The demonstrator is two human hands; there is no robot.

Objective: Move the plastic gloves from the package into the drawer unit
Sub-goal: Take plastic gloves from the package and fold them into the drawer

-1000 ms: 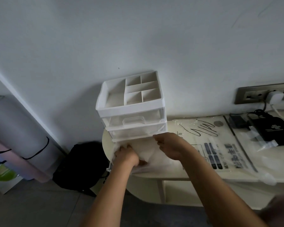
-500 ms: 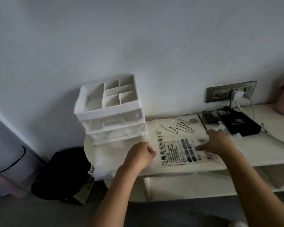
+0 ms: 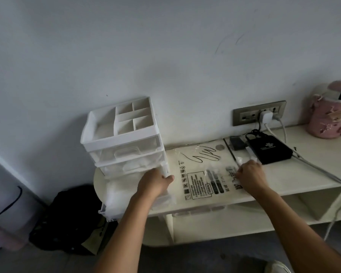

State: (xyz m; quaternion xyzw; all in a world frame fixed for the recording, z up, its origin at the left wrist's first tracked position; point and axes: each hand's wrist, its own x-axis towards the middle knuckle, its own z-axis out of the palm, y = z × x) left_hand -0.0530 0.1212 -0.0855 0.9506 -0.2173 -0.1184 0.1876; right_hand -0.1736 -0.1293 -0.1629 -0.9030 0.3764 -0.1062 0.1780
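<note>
The package (image 3: 203, 168) lies flat on the tabletop (image 3: 295, 174), just right of the drawer unit (image 3: 122, 146). Its long axis runs left to right along the wall. It is a whitish, half-clear bag with black print: a drawn hand outline near the far edge, a column of small icons, a framed text block and dark bars. The writing is too small to read.

The right hand (image 3: 251, 177) is at the right end of the package, its fingers curled and pinching the thin film.

The plastic gloves (image 3: 124, 186) fill the pulled-out bottom drawer (image 3: 110, 211) as a pale crumpled mass. The left hand (image 3: 155, 183) rests on them with curled fingers; I cannot tell if it grips them.

A black box (image 3: 270, 148) with a white knot logo lies farther right.
</note>
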